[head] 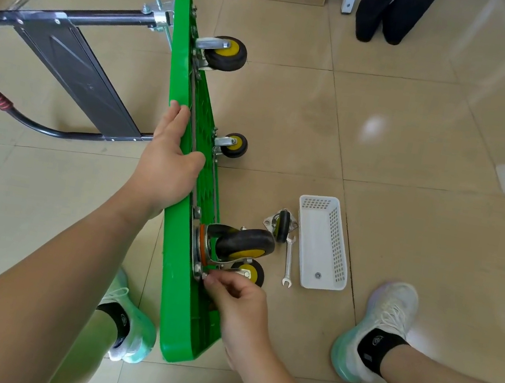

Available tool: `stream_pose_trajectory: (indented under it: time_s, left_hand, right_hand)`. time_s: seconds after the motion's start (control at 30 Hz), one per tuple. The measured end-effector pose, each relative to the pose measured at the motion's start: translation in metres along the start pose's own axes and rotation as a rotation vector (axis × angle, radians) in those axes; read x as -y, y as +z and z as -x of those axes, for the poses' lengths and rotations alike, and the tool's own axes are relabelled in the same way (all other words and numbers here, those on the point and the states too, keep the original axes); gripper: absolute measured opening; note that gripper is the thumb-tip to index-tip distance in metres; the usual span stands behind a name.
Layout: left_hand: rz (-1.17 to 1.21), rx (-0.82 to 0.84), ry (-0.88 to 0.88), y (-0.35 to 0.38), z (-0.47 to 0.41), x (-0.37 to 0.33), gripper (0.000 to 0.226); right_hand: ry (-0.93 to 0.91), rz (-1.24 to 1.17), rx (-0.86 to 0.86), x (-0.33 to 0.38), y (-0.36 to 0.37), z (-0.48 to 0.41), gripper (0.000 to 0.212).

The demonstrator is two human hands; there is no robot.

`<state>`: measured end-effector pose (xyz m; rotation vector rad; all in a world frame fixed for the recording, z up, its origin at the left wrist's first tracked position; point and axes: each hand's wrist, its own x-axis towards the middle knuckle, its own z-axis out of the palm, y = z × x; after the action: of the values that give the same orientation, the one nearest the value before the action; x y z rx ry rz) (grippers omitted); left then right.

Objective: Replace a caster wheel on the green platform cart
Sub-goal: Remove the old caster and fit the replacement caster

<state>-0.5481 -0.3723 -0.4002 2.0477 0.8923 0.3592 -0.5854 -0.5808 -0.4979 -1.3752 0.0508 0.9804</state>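
The green platform cart (pixel 182 312) stands on its long edge on the tiled floor, its underside facing right. My left hand (pixel 168 158) grips its upper edge near the middle. A caster (pixel 243 241) with a black tyre and yellow hub sits against the near upper corner of the underside. At the near corner of that caster's mounting plate (pixel 197 258), my right hand (pixel 235 301) pinches a small fastener with its fingertips. A loose caster (pixel 282 226) lies on the floor to the right, beside a steel open-ended wrench (pixel 289 260).
A white perforated basket (pixel 322 242) with one small washer or nut inside lies right of the wrench. The cart's folded black handle (pixel 75 67) extends left. Three other casters show on the underside. My feet flank the cart; cardboard boxes stand at the back and right.
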Motion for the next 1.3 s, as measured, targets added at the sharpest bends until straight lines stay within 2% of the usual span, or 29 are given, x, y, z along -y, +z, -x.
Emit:
stream_pose_trajectory:
  time_s: [0.13,0.3,0.5,0.63,0.77,0.87,1.3]
  left_hand:
    - [0.001,0.002,-0.003,0.0005,0.0011,-0.0010,0.078]
    - [0.008,0.005,0.005,0.0000,0.0011,-0.0016,0.077]
    - [-0.001,0.008,0.002,-0.0002,0.0017,-0.0029,0.077]
    - [-0.001,0.007,-0.005,0.0004,0.0018,-0.0028,0.077]
    - [0.012,0.007,-0.010,0.0004,0.0020,-0.0032,0.077]
    - [0.015,0.009,-0.016,0.0000,0.0018,-0.0029,0.077]
    - [0.020,0.012,-0.015,-0.0001,0.0014,-0.0019,0.077]
  right_hand:
    - [0.013,0.108,-0.017,0.0011,0.0033,-0.0019,0.020]
    - [-0.018,-0.003,-0.004,0.0009,0.0064,-0.0006,0.005]
    - [-0.025,0.072,-0.022,0.0002,0.0049,0.0004,0.011]
    - [-0.002,0.068,0.002,0.0005,0.0018,0.0002,0.007]
    - [0.037,0.078,-0.012,-0.0002,0.0058,-0.0020,0.020]
    - [0.031,-0.008,-0.008,-0.0003,0.0088,-0.0006,0.005]
    - [0.031,0.052,0.024,0.0019,0.0019,-0.0004,0.012]
